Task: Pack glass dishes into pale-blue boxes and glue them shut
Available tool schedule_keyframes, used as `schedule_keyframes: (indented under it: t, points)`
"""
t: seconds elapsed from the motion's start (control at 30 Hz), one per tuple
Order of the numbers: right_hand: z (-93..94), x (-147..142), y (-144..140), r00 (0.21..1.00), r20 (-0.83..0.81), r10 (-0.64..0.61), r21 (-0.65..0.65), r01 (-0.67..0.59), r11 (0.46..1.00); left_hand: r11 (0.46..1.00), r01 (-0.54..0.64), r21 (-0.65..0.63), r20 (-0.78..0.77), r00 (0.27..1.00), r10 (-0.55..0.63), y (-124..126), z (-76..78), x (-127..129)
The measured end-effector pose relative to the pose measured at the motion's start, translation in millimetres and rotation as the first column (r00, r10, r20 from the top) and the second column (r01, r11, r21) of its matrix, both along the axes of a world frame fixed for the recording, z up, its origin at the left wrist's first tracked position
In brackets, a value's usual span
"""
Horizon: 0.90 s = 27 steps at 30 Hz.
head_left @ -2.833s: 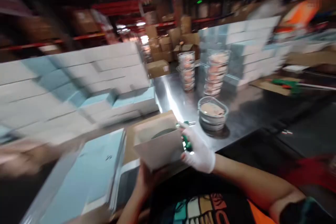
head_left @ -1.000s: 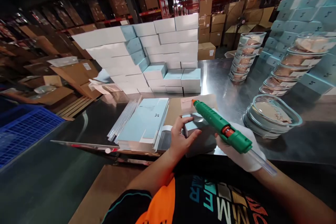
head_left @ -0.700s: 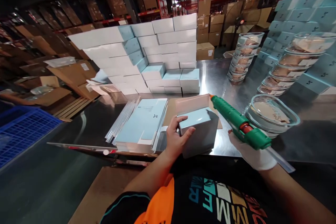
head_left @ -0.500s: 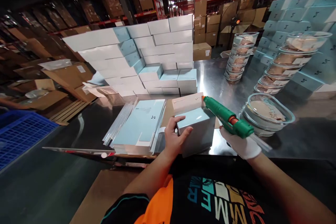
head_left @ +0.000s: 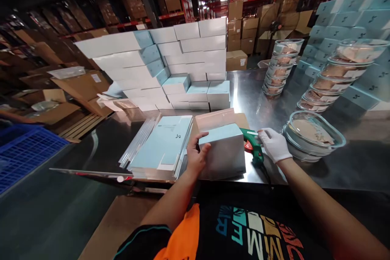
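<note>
Nearest me: my left hand (head_left: pixel 195 156) grips the near left corner of a pale blue box (head_left: pixel 224 152), thumb over the top edge, fingers curled against the side. The box stands upright at the front edge of the steel tabletop (head_left: pixel 252 89), its back flap (head_left: pixel 215 118) raised.

Just right of the box, my right hand (head_left: pixel 274 144), in a white glove, rests on a green glue gun (head_left: pixel 252 146). The fingers curve loosely over the gun's body; whether they close round it I cannot tell. The gun lies on the tabletop, its front end hidden behind the box.

Left of the box, touching my left hand's side of the work: a stack of flat blue box blanks (head_left: pixel 166 146), with clear sleeves (head_left: pixel 140 144) fanned beside it.

Right of the gloved hand: a clear lidded tray (head_left: pixel 313 134) with pale contents.

Further back: a wall of made-up boxes (head_left: pixel 170 65), white and blue, stacked in steps. To the right, two towers of lidded trays (head_left: pixel 282 65), and more blue boxes (head_left: pixel 347 20) beyond them.

Far left, off the tabletop: a blue crate (head_left: pixel 27 152) and brown cartons (head_left: pixel 76 89). Shelving with cartons fills the background.
</note>
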State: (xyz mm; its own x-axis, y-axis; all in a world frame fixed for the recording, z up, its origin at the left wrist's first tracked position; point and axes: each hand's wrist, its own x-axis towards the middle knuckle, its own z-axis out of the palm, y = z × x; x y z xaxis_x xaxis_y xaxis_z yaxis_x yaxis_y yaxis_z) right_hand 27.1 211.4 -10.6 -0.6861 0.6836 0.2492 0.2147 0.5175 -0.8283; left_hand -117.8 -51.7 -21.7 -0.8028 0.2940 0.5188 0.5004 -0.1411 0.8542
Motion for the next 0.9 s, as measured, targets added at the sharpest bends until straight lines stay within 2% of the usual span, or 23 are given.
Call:
schedule_keyframes:
  t: [0.07,0.17,0.27,0.33,0.43,0.5,0.57,0.7,0.77,0.9]
  points:
    - [10.9,-6.0,-22.2,0.989,-0.100,0.112,-0.060,-0.118,0.991,0.998,0.065,-0.013,-0.018,0.998,-0.065,0.8,0.2,0.1]
    - [30.3,-19.9,-55.2,0.923,-0.250,0.292,-0.142,-0.334,0.932,0.988,0.155,-0.021,-0.058,0.986,-0.156,2.7,2.2,0.5]
    - [41.7,-25.6,-65.2,0.880,-0.304,0.365,-0.167,-0.426,0.889,0.986,0.164,-0.018,-0.095,0.982,-0.165,5.0,3.0,0.3]
    - [40.8,-21.6,-58.6,0.858,-0.305,0.414,-0.114,-0.464,0.878,0.987,0.158,0.015,-0.119,0.981,-0.155,7.2,1.5,0.2]
    - [31.3,-10.3,-43.0,0.814,-0.292,0.501,0.039,-0.514,0.857,0.981,0.136,0.139,-0.124,0.985,-0.119,10.1,-1.3,-1.4]
    - [25.7,-2.6,-37.4,0.773,-0.286,0.567,0.139,-0.552,0.822,0.970,0.159,0.186,-0.163,0.978,-0.129,9.5,-0.3,-4.7]
    - [24.3,3.7,-37.8,0.721,-0.274,0.637,0.221,-0.597,0.771,0.962,0.237,0.136,-0.265,0.944,-0.196,5.6,4.5,-9.3]
    - [30.6,11.0,-47.9,0.667,-0.223,0.711,0.333,-0.633,0.699,0.917,0.392,-0.077,-0.398,0.831,-0.389,-5.6,18.5,-16.2]
    - [33.8,12.1,-52.2,0.665,-0.207,0.717,0.357,-0.631,0.688,0.898,0.418,-0.134,-0.392,0.810,-0.436,-9.0,22.2,-16.8]
    - [36.5,12.5,-56.2,0.674,-0.219,0.705,0.364,-0.614,0.700,0.908,0.377,-0.181,-0.352,0.838,-0.418,-9.9,22.0,-16.2]
